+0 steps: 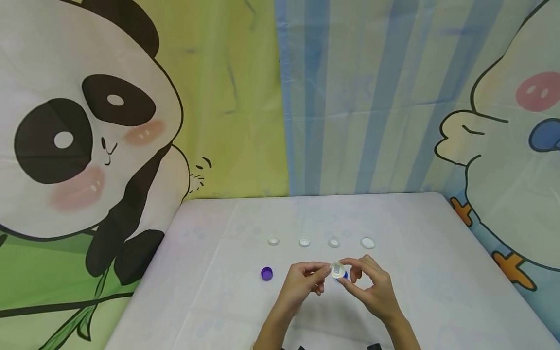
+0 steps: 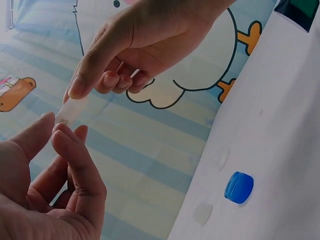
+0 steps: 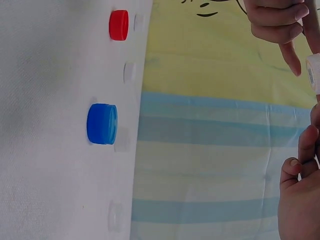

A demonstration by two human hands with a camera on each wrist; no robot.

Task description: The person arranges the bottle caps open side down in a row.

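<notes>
A small white bottle cap (image 1: 338, 270) with a grey mark on its face is up between both hands, over the table. My right hand (image 1: 369, 287) pinches it by the edge between thumb and index finger. On the opposite side my left hand (image 1: 302, 284) grips the rim with thumb and index fingertip, which shows closely in the left wrist view, where the cap (image 2: 75, 109) appears edge-on. A blue cap (image 3: 102, 124) sits on the table, partly hidden behind the held cap in the head view. Left of the hands lies a purple cap (image 1: 267, 273), which looks red in the right wrist view.
Several white or clear caps stand in a row farther back, from one at the left (image 1: 273, 240) to a wider one at the right (image 1: 368, 243). The white table (image 1: 210, 272) meets printed curtains behind. A dark green object (image 2: 300, 12) shows in the left wrist view.
</notes>
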